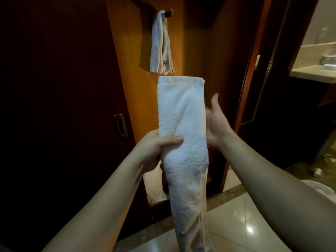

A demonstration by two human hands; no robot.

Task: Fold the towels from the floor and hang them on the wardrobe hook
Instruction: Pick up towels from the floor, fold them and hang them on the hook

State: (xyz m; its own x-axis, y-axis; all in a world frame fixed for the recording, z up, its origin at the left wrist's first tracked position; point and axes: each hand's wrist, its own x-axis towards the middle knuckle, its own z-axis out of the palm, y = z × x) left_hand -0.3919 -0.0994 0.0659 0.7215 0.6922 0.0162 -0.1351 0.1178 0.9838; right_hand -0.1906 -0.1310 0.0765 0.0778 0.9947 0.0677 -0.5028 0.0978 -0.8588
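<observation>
A long white towel, folded into a narrow strip, stands upright in front of me. My left hand grips its left edge near the middle, thumb across the front. My right hand lies flat against the towel's right edge with the thumb raised; its fingers are hidden behind the cloth. Above, another folded white towel with a small red mark hangs from the metal wardrobe hook on the wooden panel.
A dark wardrobe door with a recessed handle stands at the left. A white cloth lies in the wardrobe's bottom. Glossy floor tiles spread below, and a bathroom counter shows at the right. More white fabric lies at the lower right.
</observation>
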